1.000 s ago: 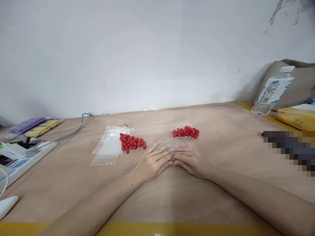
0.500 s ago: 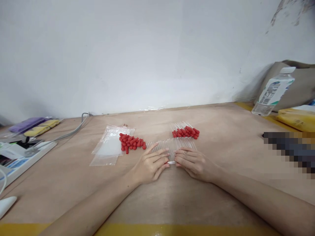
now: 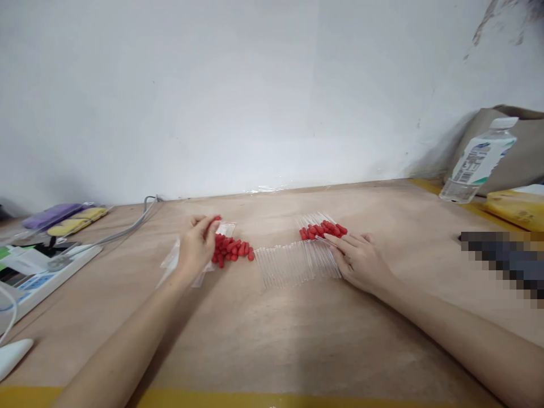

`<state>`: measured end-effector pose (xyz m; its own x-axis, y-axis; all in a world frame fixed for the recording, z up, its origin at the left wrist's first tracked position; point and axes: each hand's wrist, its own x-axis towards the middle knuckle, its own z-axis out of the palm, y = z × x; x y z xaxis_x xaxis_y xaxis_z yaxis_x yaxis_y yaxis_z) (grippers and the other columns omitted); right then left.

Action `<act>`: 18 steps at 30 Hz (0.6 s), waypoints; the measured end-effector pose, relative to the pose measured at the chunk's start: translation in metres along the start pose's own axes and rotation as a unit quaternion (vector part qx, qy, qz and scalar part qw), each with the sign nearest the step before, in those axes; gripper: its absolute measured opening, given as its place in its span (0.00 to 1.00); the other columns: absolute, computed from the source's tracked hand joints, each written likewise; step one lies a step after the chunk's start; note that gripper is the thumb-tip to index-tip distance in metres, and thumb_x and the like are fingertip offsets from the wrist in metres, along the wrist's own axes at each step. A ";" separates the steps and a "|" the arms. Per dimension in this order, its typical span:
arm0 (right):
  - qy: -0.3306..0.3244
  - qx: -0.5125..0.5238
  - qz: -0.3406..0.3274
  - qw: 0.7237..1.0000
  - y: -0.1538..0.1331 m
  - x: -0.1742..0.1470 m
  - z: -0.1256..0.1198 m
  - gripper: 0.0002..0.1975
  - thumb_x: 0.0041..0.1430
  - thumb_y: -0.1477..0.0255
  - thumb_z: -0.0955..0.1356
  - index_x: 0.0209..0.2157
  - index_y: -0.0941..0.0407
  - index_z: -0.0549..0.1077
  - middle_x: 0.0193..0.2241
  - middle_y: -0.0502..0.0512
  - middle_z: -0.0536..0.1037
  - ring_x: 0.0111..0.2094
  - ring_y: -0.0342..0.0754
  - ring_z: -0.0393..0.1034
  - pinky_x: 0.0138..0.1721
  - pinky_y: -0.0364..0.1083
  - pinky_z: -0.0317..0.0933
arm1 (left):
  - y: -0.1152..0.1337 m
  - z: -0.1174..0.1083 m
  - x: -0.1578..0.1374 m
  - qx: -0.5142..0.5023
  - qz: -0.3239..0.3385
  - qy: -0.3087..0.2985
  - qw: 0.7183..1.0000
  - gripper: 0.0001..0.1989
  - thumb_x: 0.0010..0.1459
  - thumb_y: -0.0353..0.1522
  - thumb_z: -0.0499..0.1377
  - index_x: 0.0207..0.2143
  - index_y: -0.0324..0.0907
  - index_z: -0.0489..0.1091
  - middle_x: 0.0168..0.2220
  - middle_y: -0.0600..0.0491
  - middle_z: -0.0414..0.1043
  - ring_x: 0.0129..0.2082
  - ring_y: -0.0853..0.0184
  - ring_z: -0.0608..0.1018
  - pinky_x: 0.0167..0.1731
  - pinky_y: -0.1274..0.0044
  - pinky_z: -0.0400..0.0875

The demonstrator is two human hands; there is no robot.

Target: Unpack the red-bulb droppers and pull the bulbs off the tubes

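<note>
My left hand is raised over the left pile, pinching a red rubber bulb between thumb and fingers. Beneath and beside it lie more loose red rubber bulbs, partly over clear plastic bags that the hand half covers. Thin clear tubes lie side by side in a row in the middle. At the row's right end is my right hand, its fingers closed around what looks like one clear tube, whose pale end shows at the fingertips. Just behind are droppers with red bulbs fitted on clear tubes.
On the left are a white power strip, a grey cable, and purple and yellow packs. A plastic bottle, a grey bag and a yellow packet stand at the right. A white wall bounds the back.
Both hands have left the front edge of the tube row. My left hand has moved left and taken a red bulb; the right has shifted right and back to the tubes' far ends.
</note>
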<state>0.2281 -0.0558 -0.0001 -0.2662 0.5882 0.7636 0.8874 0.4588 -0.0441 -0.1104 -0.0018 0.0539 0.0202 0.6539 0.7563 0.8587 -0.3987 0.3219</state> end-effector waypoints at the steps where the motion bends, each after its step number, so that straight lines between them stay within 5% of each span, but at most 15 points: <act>1: -0.003 0.003 0.006 1.000 -0.002 0.000 0.001 0.12 0.57 0.76 0.60 0.40 0.58 0.72 0.30 0.53 0.77 0.30 0.45 0.68 0.35 0.46 0.50 | -0.012 -0.002 0.006 0.010 -0.053 -0.007 0.999 0.14 0.56 0.35 0.52 0.40 0.40 0.72 0.32 0.50 0.69 0.35 0.64 0.72 0.36 0.74 0.69; 3: 0.003 0.005 0.015 1.000 -0.004 0.000 0.002 0.10 0.56 0.76 0.60 0.35 0.59 0.72 0.28 0.52 0.77 0.29 0.44 0.68 0.35 0.46 0.49 | -0.035 -0.005 0.015 -0.018 -0.168 -0.050 0.984 0.16 0.54 0.35 0.52 0.42 0.40 0.71 0.36 0.50 0.69 0.33 0.66 0.73 0.34 0.75 0.70; 6: 0.024 -0.003 0.002 1.000 -0.007 0.000 0.003 0.08 0.54 0.77 0.61 0.30 0.58 0.71 0.25 0.51 0.77 0.28 0.44 0.67 0.35 0.46 0.48 | -0.058 -0.004 0.016 -0.051 -0.247 -0.097 0.963 0.18 0.51 0.36 0.52 0.45 0.40 0.67 0.35 0.51 0.71 0.28 0.68 0.74 0.28 0.77 0.70; 13: 0.010 -0.012 -0.023 1.000 -0.010 -0.002 0.004 0.08 0.54 0.76 0.62 0.29 0.56 0.73 0.25 0.50 0.76 0.28 0.44 0.66 0.36 0.46 0.48 | -0.077 0.012 0.004 -0.026 -0.239 -0.137 0.961 0.19 0.46 0.42 0.56 0.37 0.39 0.68 0.30 0.51 0.73 0.30 0.65 0.75 0.29 0.77 0.69; 18: -0.024 0.008 -0.013 1.000 -0.013 -0.003 0.001 0.11 0.55 0.64 0.64 0.32 0.55 0.74 0.30 0.52 0.76 0.31 0.45 0.67 0.39 0.48 0.49 | -0.080 0.011 0.003 0.013 -0.216 -0.150 0.965 0.17 0.53 0.42 0.49 0.34 0.40 0.70 0.29 0.51 0.74 0.29 0.63 0.75 0.31 0.76 0.67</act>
<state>0.2170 -0.0629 -0.0025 -0.3069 0.6080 0.7323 0.8741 0.4844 -0.0357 -0.1739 0.0390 0.0244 -0.1986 0.9137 0.3546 0.8330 -0.0333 0.5523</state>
